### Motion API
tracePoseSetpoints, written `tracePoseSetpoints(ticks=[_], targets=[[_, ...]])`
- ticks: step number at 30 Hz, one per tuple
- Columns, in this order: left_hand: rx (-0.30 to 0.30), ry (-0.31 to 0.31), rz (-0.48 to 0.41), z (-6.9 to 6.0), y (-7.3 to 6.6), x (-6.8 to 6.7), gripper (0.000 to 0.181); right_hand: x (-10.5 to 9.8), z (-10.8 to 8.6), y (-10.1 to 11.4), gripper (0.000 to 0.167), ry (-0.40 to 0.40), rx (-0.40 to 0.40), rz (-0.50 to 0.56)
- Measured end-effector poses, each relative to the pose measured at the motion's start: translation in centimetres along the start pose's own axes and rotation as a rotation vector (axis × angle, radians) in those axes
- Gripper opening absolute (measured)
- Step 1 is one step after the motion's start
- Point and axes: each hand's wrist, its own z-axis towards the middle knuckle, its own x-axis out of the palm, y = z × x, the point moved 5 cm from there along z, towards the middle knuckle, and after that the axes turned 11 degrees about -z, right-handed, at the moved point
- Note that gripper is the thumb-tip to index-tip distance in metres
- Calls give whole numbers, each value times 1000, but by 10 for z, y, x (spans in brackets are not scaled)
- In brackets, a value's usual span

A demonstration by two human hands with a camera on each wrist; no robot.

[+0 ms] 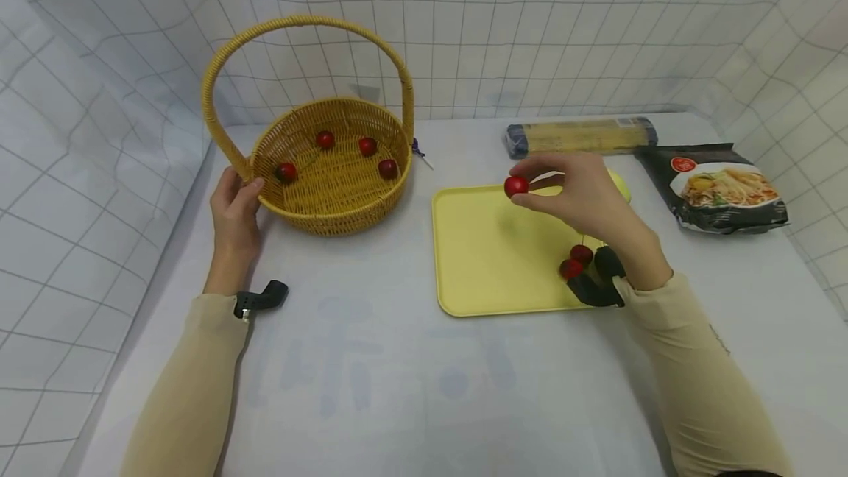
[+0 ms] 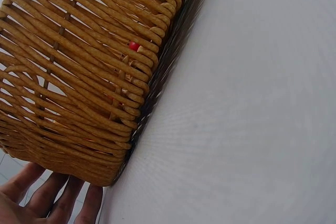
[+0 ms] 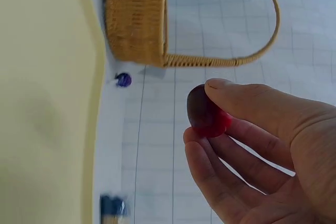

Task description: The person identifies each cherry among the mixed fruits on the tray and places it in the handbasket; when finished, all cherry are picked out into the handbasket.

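table surface point(image 1: 397, 389), white, spreads before a yellow rectangular tray point(image 1: 490, 256); a strip of it parts this tray from a round golden woven basket point(image 1: 331, 221) near the far left corner. this basket contains four red round fruits point(image 1: 325, 140); two dark-red fruits point(image 1: 570, 269) lie toward the tray's right edge. left hand point(image 1: 236, 213) grips the basket's left side, right hand point(image 1: 583, 193) pinches one shiny red fruit point(image 1: 515, 185) over the tray's far edge.

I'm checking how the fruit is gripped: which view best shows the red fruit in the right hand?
The right wrist view: the red fruit appears large there, pinched by the right hand. The head view shows it smaller, at the fingertips; the left wrist view, facing the basket, doesn't show it.
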Motion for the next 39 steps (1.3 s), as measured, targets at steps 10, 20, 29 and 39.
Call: tracePoseSetpoints(ticks=[10, 20, 29, 39], targets=[[13, 7, -5, 0, -1, -2, 39, 32, 34, 43, 25, 30, -147, 59], [20, -8, -37, 2, 0, 0, 38, 61, 66, 89, 19, 26, -264, 124], [16, 9, -19, 0, 1, 0, 40, 104, 70, 122, 27, 31, -257, 49], [12, 21, -33, 0, -1, -1, 42, 129, 71, 127, 36, -64, -238, 107]])
